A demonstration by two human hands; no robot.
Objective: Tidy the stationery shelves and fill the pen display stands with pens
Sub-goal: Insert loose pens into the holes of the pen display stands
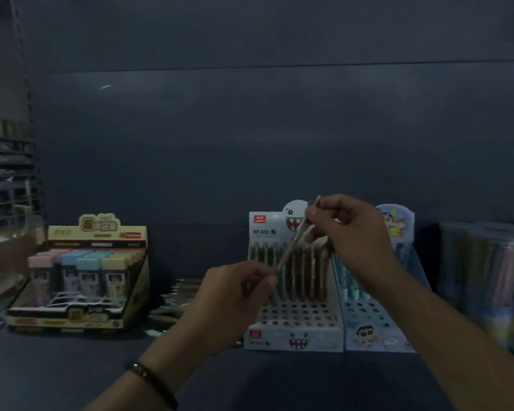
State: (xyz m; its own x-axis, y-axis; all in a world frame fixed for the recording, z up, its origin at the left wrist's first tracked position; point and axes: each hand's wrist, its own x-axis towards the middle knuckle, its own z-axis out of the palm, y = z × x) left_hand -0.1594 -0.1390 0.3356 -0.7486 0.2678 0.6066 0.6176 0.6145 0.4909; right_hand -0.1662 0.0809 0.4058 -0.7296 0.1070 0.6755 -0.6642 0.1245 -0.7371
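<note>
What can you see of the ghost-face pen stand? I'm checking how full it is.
The ghost-face pen stand is a pale cardboard display with a toothy grin on its front and a white ghost head on the backboard. It stands upright on the dark shelf, side by side with a blue cartoon stand on its right. Its back rows hold pens; the front rows of holes look empty. Both hands hold a pen in front of it.
</note>
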